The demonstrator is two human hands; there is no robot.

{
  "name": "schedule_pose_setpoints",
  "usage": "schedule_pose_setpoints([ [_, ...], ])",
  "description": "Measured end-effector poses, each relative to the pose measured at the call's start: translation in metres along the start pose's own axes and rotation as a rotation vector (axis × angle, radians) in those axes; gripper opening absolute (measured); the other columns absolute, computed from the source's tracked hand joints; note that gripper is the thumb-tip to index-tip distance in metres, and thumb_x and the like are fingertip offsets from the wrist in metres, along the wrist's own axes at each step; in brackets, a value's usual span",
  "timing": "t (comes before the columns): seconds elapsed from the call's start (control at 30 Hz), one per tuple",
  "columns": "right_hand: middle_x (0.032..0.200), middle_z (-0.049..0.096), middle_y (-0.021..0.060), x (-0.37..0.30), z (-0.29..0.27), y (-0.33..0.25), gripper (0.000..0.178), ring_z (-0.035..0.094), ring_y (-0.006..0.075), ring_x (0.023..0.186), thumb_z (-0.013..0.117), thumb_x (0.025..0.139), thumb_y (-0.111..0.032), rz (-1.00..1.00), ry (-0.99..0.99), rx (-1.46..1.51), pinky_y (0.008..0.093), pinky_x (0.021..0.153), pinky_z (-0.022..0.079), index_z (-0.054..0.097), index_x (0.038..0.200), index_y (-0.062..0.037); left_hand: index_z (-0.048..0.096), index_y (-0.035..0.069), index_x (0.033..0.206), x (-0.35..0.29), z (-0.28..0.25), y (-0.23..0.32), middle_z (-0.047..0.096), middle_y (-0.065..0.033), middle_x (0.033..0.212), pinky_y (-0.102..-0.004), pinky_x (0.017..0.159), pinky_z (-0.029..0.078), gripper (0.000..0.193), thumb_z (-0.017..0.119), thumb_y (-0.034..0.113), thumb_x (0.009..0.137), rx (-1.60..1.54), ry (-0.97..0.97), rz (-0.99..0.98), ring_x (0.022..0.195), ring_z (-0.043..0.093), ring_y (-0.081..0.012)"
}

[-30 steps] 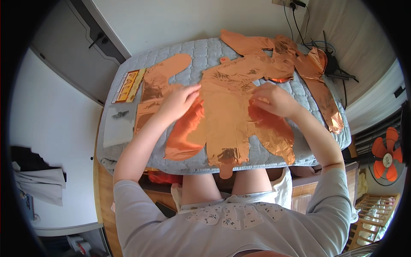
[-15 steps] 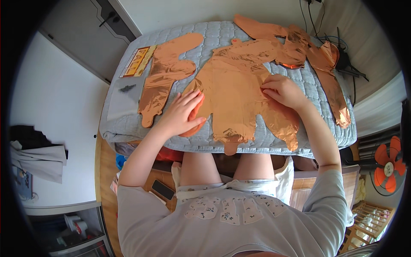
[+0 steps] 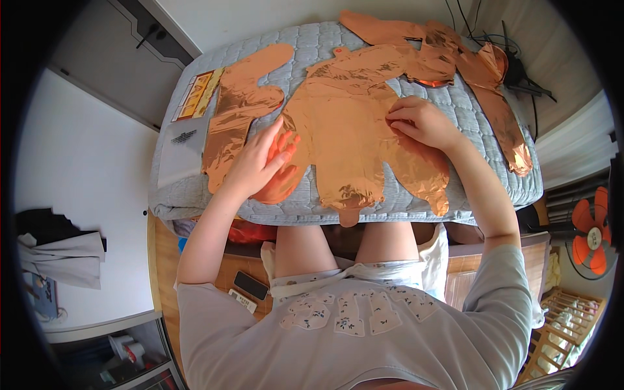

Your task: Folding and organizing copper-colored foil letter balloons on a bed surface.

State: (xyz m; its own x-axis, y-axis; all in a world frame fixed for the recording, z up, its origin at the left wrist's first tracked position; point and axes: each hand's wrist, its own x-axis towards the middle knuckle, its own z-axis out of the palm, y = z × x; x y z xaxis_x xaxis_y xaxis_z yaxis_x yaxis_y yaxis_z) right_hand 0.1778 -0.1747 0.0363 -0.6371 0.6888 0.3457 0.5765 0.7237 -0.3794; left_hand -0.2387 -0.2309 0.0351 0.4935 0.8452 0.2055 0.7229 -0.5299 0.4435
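A flat copper-coloured foil balloon (image 3: 344,130) lies spread on the quilted mattress (image 3: 305,42) in front of me, its lobes toward my lap. My left hand (image 3: 255,162) is at its left lobe, fingers stretched out and apart, with its reflection in the shiny foil. At the right edge of the same balloon, my right hand (image 3: 426,123) is closed in a pinch on the foil. Another flat foil balloon (image 3: 244,91) lies to the left. A third crumpled foil piece (image 3: 491,97) stretches along the right side, partly overlapping the middle one.
A printed yellow-and-red card (image 3: 197,94) and a clear plastic bag (image 3: 182,151) lie at the mattress's left. Black cabled equipment (image 3: 517,75) stands at the far right. An orange-bladed fan (image 3: 591,237) is at right; a phone (image 3: 251,285) lies low left.
My left hand has turned and lifted, its fingers now away from the foil's left lobe. The right hand keeps its pinch at the right edge. The whole view has shifted slightly.
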Motion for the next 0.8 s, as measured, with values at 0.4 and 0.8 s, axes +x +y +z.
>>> schedule_pose_setpoints([
  [0.4,0.111,0.070,0.0145,0.004,0.003,0.001,0.021,0.066,0.0335,0.103,0.072,0.088,-0.010,-0.008,0.010,0.011,0.0413,0.090,0.053,0.075,0.106,-0.0014,0.051,0.010,0.147,0.094,-0.033,-0.006,0.055,-0.0147,0.146,-0.0403,0.108,0.046,0.052,0.062,0.034,0.102,-0.152,0.041,0.095,0.135,0.053,-0.0315],
  [0.8,0.110,0.070,0.0144,0.001,0.006,0.001,0.019,0.066,0.0331,0.102,0.073,0.086,-0.007,-0.028,0.035,0.012,0.0411,0.089,0.053,0.075,0.104,-0.0019,0.041,0.006,0.154,0.129,0.031,-0.005,0.032,-0.0205,0.163,-0.0465,0.124,0.026,0.080,0.056,0.060,0.098,0.007,-0.112,0.156,0.153,0.027,-0.0350],
])
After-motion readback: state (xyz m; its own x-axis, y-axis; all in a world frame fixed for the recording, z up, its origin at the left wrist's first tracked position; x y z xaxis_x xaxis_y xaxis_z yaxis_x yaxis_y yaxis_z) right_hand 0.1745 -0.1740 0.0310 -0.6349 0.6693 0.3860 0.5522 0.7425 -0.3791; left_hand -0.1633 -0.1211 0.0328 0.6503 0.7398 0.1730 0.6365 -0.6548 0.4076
